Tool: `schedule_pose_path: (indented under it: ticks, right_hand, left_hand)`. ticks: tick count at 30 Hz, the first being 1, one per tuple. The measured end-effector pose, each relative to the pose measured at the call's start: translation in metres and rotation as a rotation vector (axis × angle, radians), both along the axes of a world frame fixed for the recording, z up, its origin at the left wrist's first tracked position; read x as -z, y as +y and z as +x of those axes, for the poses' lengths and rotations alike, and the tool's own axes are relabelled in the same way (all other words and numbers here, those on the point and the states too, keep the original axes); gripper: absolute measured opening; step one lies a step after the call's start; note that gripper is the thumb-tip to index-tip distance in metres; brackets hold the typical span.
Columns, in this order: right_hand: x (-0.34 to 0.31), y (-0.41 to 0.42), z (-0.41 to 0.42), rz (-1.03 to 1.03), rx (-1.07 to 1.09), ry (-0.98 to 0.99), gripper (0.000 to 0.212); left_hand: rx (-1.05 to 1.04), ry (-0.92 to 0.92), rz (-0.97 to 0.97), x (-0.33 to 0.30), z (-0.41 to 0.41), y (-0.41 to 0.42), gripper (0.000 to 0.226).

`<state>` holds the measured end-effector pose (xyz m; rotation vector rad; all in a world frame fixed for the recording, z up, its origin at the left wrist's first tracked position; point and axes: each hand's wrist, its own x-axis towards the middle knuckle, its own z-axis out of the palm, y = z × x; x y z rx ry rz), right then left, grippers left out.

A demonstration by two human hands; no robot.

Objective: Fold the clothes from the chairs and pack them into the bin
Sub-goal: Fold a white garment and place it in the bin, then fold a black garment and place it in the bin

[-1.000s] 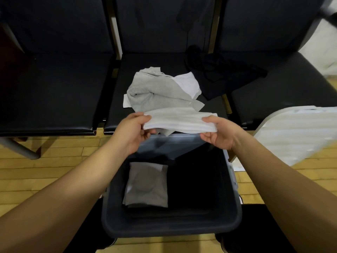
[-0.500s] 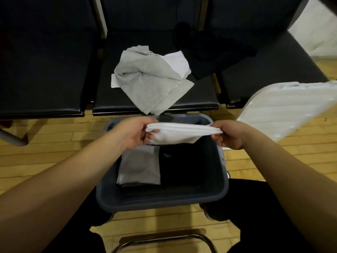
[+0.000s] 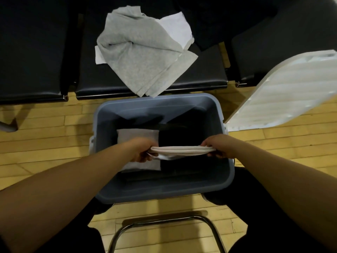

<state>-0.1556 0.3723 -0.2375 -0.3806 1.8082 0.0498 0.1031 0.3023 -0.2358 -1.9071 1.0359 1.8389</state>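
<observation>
A folded white cloth (image 3: 177, 151) is stretched flat inside the grey-blue bin (image 3: 226, 161). My left hand (image 3: 143, 149) grips its left end and my right hand (image 3: 219, 146) grips its right end. Below it, a folded grey garment (image 3: 135, 136) lies on the bin's left floor, and a dark folded item (image 3: 177, 136) lies to its right. On the middle black chair (image 3: 200, 77) a crumpled grey garment (image 3: 138, 53) lies over a white one (image 3: 177, 28), with a corner hanging over the seat edge.
The bin's white lid (image 3: 284, 88) leans at the right. A black garment (image 3: 224, 21) lies across the middle and right chairs. The left chair (image 3: 31, 52) seat is bare. A metal chair frame (image 3: 164, 221) stands on the wooden floor beneath me.
Both hands have carried the folded white cloth from above the bin's far rim down into the bin. The view has tipped downward.
</observation>
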Motion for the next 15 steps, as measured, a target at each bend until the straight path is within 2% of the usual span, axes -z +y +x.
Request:
schedule_pose_path:
  ticks: [3, 5, 8, 11, 13, 15]
  right_hand:
    - [0.017, -0.012, 0.001, -0.044, -0.081, 0.125, 0.024]
    - [0.028, -0.018, -0.002, -0.214, -0.156, 0.242, 0.021]
    - [0.040, -0.015, -0.001, -0.458, -0.138, 0.377, 0.021]
    - [0.065, -0.010, 0.004, -0.369, -0.198, 0.377, 0.027]
    - [0.086, -0.003, 0.007, -0.279, -0.272, 0.330, 0.031]
    - [0.106, 0.005, 0.010, -0.152, -0.438, 0.303, 0.036]
  left_hand:
    - [0.021, 0.008, -0.074, 0.017, -0.001, -0.011, 0.022]
    - [0.050, 0.035, -0.198, 0.025, -0.005, -0.020, 0.020]
    - [0.088, 0.108, -0.417, 0.039, -0.015, -0.026, 0.010]
    - [0.186, 0.110, -0.505, 0.065, -0.021, -0.019, 0.011]
    - [0.295, 0.097, -0.470, 0.083, -0.020, -0.008, 0.013]
    - [0.362, 0.076, -0.412, 0.102, -0.019, 0.005, 0.013]
